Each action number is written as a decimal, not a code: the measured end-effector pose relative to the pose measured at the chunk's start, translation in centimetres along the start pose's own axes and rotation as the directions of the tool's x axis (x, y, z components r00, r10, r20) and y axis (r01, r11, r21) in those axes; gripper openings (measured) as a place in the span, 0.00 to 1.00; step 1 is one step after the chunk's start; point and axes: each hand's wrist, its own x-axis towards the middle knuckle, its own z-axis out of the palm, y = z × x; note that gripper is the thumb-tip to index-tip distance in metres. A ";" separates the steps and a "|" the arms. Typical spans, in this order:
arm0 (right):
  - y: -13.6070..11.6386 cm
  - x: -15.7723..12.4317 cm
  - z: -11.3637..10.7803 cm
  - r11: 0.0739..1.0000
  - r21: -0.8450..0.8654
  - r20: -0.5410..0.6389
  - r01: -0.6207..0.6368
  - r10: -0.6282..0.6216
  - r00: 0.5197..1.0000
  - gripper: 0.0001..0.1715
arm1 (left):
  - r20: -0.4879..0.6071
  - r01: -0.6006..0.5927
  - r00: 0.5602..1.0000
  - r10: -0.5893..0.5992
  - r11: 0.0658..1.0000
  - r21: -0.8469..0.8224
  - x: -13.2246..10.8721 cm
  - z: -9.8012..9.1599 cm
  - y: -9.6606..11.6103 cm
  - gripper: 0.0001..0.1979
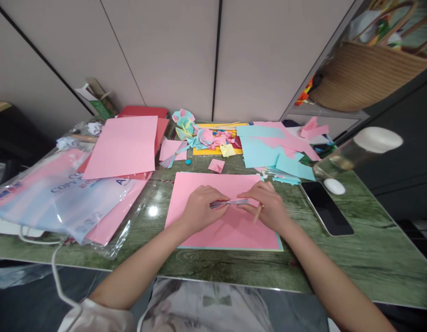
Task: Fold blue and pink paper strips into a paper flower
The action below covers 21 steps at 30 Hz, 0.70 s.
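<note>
Pinching a thin folded strip (230, 203) of pink and blue paper between both hands, we hold it just above the pink sheet (227, 228) on the table (369, 258). Our left hand (199, 213) has its fingertips closed on the strip's left end; our right hand (269, 208) closes on the right end and also carries a slim stick (257, 213). We judge the strip light, flimsy and quick to crease or unfold, so the ends are the places to grip. A phone (326, 208) lies to the right, well apart; paper scraps (213, 138) sit behind.
</note>
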 end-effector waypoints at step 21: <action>-0.6 0.0 -0.1 0.998 0.062 -0.037 -0.022 0.024 0.999 0.12 | -0.161 -0.049 0.986 0.032 0.993 -0.106 -0.6 0.5 0.0 0.08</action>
